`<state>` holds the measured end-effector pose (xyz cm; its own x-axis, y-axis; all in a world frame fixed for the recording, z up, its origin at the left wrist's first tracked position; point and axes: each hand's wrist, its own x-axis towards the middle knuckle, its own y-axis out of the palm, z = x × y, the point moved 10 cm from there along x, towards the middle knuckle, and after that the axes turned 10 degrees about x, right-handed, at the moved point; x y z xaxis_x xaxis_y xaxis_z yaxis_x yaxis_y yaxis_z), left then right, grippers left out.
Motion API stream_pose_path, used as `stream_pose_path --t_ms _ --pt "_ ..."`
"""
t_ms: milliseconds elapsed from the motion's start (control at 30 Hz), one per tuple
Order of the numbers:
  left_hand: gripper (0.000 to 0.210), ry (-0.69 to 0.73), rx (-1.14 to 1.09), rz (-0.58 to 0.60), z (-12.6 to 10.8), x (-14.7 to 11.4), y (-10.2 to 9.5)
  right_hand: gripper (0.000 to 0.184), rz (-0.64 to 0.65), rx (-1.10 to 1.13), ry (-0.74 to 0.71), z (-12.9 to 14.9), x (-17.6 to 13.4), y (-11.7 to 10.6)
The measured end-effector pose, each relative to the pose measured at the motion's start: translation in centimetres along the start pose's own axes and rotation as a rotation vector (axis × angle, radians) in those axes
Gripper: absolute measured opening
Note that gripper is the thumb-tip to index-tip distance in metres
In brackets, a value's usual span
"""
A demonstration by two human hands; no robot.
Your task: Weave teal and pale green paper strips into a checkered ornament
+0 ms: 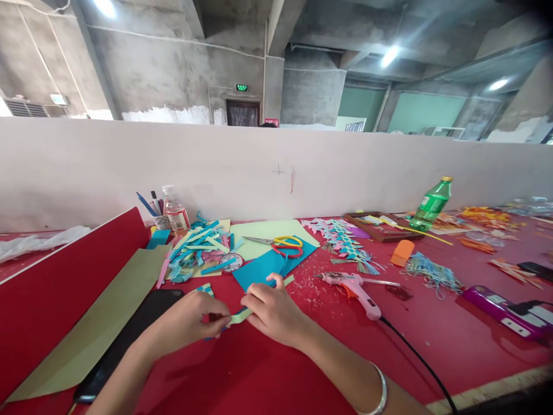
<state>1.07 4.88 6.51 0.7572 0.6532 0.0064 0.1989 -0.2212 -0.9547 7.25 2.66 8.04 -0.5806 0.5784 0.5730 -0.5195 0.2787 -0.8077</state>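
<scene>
My left hand [194, 320] pinches one end of a pale green paper strip [241, 316], thumb against fingertips. Its other end runs under my right hand [272, 308], whose curled fingers grip it while the index finger lifts away. Part of a blue and pale green woven paper piece [206, 289] shows behind my left hand, mostly covered by it. Just beyond my hands lie blue paper sheets [254, 268] and scissors [280, 245] with yellow and red handles. A heap of cut paper strips [201, 251] in blue, green and pink is at the left.
A pink glue gun [352, 288] with a black cord lies right of my hands. A purple power strip [503, 311] sits farther right. Left is a black phone-like slab [129, 346] beside a red upright panel [78, 294]. A green bottle [432, 204] stands by a brown tray [384, 230].
</scene>
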Motion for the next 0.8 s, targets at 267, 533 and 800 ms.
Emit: stream_pose_path --t_ms 267,533,800 --pt "0.016 -0.101 0.303 -0.138 0.1 0.6 0.3 0.012 0.101 0.150 0.055 0.0 -0.4 1.6" --pt "0.017 -0.048 0.578 -0.281 -0.7 1.3 0.6 0.020 0.049 0.251 0.189 -2.1 -0.5 1.9" --pt "0.022 0.017 0.705 -0.369 -0.4 1.1 0.5 0.026 0.005 0.393 0.352 -4.1 -0.9 2.0"
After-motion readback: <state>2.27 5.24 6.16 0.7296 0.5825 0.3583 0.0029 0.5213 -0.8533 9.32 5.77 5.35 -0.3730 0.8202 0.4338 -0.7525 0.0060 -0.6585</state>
